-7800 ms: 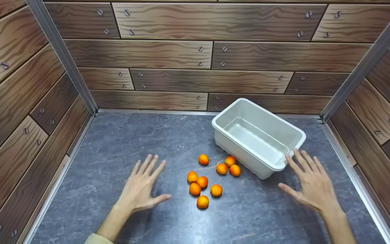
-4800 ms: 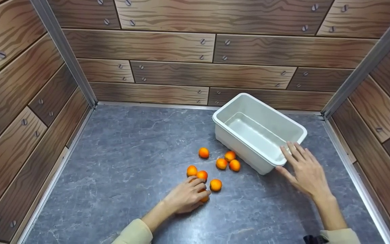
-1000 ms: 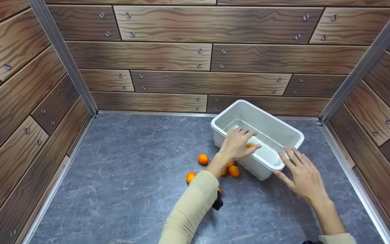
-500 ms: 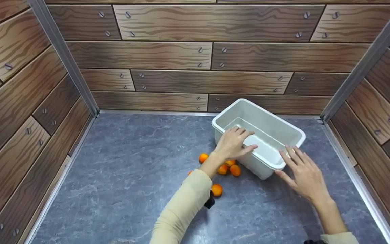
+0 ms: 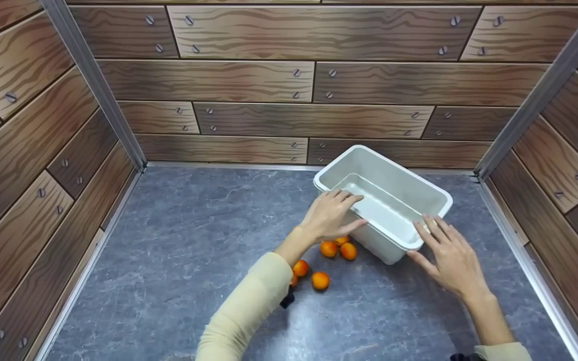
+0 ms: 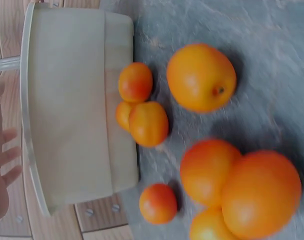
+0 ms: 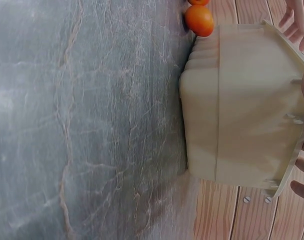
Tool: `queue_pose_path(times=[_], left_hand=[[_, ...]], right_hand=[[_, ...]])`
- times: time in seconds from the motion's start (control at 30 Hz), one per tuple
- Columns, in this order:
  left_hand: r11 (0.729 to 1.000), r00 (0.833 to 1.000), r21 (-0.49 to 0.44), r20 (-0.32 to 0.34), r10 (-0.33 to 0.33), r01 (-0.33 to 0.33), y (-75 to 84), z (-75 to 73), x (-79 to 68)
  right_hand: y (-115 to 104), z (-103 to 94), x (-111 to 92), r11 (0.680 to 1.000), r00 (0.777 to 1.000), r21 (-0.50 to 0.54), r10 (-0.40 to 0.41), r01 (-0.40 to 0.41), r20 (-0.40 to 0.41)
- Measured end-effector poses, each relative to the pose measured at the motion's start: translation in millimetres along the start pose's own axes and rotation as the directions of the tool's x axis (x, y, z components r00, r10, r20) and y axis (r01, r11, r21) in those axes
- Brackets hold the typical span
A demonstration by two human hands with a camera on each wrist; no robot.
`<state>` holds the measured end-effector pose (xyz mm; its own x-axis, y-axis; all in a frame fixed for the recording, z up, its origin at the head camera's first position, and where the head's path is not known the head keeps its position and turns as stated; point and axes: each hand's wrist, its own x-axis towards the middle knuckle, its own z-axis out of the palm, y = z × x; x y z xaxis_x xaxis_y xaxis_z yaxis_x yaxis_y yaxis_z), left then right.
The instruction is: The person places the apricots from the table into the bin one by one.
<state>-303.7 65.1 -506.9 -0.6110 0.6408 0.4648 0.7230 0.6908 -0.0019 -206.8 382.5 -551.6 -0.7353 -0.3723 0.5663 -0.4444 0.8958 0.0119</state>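
A white plastic bin (image 5: 422, 188) stands at the back right of the grey table; no fruit shows in the part of its inside that I can see. My left hand (image 5: 330, 214) hovers over the bin's near-left rim, fingers relaxed and holding nothing. My right hand (image 5: 447, 258) rests straight fingers on the bin's near corner, thumb beside the wall. Several small oranges (image 5: 328, 248) lie on the table against the bin's front wall and under my left forearm. In the left wrist view the oranges (image 6: 201, 77) are close up beside the bin's wall (image 6: 72, 110).
Wood-patterned walls close the table on the left, back and right, with metal posts in the back corners. The grey marbled tabletop (image 5: 193, 235) is bare to the left and in front. The right wrist view shows the bin (image 7: 237, 100) and one orange (image 7: 199, 20).
My left hand has drawn back from inside the bin to its near-left rim. The orange seen under it a second ago no longer shows. My right hand has stayed on the bin's corner.
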Motion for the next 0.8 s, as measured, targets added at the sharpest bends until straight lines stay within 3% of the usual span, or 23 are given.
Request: queue_pose_path(times=[0.43,0.8], left_hand=[[1.0,1.0,-0.01,0.015,0.009,-0.009,-25.7,-19.8,-27.9],[1.0,0.997,0.025,0.072,0.014,-0.016,-51.9,-17.3,-59.3]], right_hand=[[-0.7,-0.3,1.9,1.0,1.0,-0.011,-0.015,0.015,-0.009],[-0.6,-0.7,-0.3,1.0,1.0,-0.005,0.01,-0.01,0.011]])
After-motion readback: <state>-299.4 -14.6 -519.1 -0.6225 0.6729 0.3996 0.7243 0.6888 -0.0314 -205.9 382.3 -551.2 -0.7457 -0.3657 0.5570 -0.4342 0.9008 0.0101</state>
